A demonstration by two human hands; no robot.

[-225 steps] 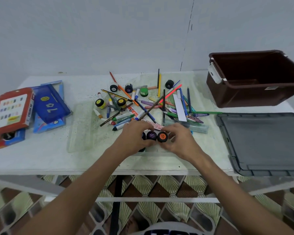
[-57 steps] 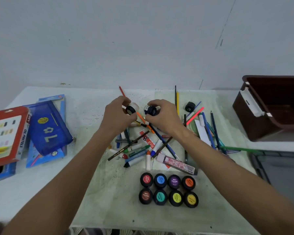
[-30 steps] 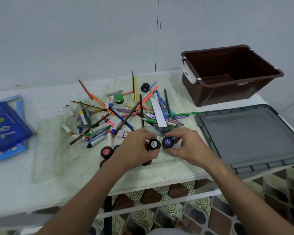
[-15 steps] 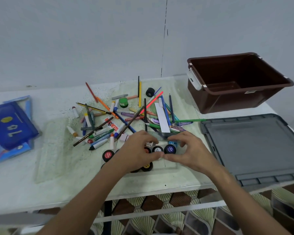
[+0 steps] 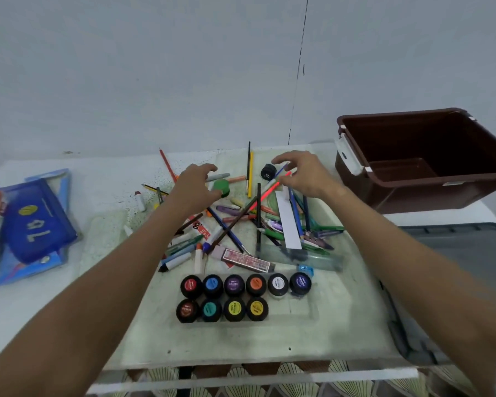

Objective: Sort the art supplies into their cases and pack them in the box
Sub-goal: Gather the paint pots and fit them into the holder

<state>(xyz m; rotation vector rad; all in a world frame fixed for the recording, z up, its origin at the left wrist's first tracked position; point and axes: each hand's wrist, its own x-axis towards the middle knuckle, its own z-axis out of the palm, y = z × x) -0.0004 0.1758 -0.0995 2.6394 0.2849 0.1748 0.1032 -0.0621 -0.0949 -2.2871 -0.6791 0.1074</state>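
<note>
The left hand [image 5: 194,184] reaches over the far part of the table [image 5: 40,305], fingers spread and curved, holding nothing; its fingertips sit just above a green-lidded paint pot [image 5: 221,188]. The right hand [image 5: 304,173] is also spread and empty, thumb and forefinger apart, just beside a black-lidded paint pot [image 5: 268,171] that stands alone near the table's back edge.

Under and between both hands lies a loose heap of pencils, crayons and brushes [image 5: 235,224], crossing one another, with a white ruler [image 5: 287,222] laid over them on the right side. Nearer the person, a clear tray [image 5: 301,309] holds ten paint pots [image 5: 232,296] in two rows: six in the back row, four in the front, leaving two places bare at the right end of the front row.

To the left, well apart from the heap, a blue pencil case [image 5: 33,222] lies on top of other flat cases. At the right, a brown box [image 5: 430,179] stands open, and its grey lid [image 5: 464,253] lies flat in front of it.
</note>
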